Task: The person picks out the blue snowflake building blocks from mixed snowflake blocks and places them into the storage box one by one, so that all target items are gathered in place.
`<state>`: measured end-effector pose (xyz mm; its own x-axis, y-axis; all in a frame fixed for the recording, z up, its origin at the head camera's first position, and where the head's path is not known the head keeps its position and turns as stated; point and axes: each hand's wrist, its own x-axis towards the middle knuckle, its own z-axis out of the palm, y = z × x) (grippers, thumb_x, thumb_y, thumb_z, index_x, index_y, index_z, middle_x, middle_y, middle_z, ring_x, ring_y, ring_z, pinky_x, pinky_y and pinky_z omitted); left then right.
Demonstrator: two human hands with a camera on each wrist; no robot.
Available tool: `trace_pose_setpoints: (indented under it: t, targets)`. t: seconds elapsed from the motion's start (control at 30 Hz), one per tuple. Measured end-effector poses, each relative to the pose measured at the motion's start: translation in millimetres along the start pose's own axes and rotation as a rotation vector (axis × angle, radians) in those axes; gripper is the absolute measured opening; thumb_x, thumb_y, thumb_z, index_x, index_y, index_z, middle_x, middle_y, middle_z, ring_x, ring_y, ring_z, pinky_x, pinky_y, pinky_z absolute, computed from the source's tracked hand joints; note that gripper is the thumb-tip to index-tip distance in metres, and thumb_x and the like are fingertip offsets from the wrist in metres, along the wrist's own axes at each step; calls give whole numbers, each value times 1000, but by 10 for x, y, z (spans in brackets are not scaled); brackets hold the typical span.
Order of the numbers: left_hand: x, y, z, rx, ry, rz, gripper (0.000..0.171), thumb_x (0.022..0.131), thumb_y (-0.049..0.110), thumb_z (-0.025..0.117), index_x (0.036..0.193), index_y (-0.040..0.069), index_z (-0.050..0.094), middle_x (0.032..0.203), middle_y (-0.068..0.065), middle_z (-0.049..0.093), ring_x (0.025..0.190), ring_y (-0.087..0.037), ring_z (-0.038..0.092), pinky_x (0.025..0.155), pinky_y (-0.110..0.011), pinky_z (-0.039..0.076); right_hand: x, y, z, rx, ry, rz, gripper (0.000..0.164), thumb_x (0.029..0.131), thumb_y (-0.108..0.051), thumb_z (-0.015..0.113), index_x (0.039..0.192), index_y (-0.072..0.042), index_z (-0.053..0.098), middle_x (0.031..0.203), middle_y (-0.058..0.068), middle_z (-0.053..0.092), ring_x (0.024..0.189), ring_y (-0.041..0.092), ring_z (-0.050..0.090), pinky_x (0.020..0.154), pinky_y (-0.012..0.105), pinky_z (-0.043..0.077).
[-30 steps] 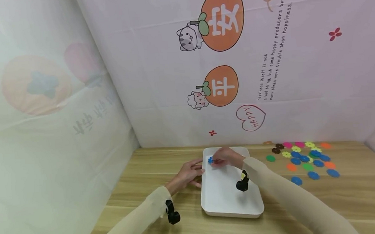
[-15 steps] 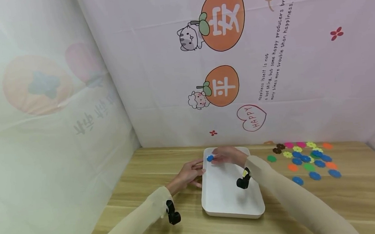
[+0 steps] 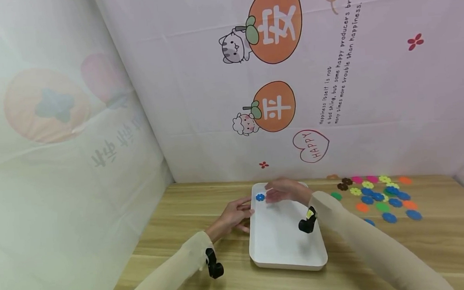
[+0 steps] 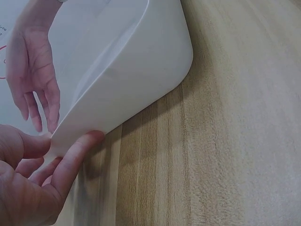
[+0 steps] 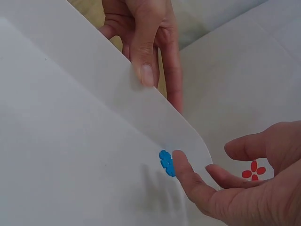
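A white rectangular tray lies on the wooden table, with one blue flower-shaped plastic disc flat in its far left corner. My left hand holds the tray's left side. In the left wrist view its thumb is at the rim and its fingers are against the outer wall. Just right of the blue disc, my right hand hovers over the tray's far end with relaxed fingers and nothing in them. In the right wrist view a fingertip covers part of the disc.
To the right of the tray, several loose flower discs in blue, yellow, green, orange, pink and brown lie scattered on the table. A printed white cloth hangs behind, and another cloth stands at the left.
My right hand has let go of the blue disc and drawn back slightly to the right. The disc now lies in the tray's corner. My left hand has stayed at the rim.
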<state>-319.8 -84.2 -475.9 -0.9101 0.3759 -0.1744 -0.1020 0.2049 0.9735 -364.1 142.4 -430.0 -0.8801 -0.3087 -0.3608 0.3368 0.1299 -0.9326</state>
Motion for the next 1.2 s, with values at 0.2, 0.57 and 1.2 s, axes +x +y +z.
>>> trace_pose_setpoints:
  t: [0.2, 0.57, 1.2]
  targets:
    - [5, -13, 5, 2, 5, 4, 56, 104, 6, 63, 158, 5, 45, 150, -27, 55, 123, -40, 67, 65, -41, 69, -57, -12, -137, -84, 45, -91, 44, 108, -7, 49, 144, 19, 43, 147, 42, 46, 132, 52, 55, 113, 56, 52]
    - [-13, 5, -20, 9, 9, 18, 56, 104, 6, 62, 157, 4, 45, 150, -27, 55, 121, -38, 68, 66, -42, 69, -256, -116, -412, -367, 132, -189, 36, 109, -9, 51, 134, 17, 53, 136, 38, 56, 119, 51, 64, 93, 52, 65]
    - [-10, -19, -13, 4, 3, 10, 57, 104, 6, 63, 157, 3, 45, 149, -27, 56, 121, -40, 68, 67, -44, 69, -625, 4, -1162, -502, 309, -191, 32, 106, -9, 56, 124, 17, 57, 119, 31, 63, 97, 34, 69, 88, 49, 67]
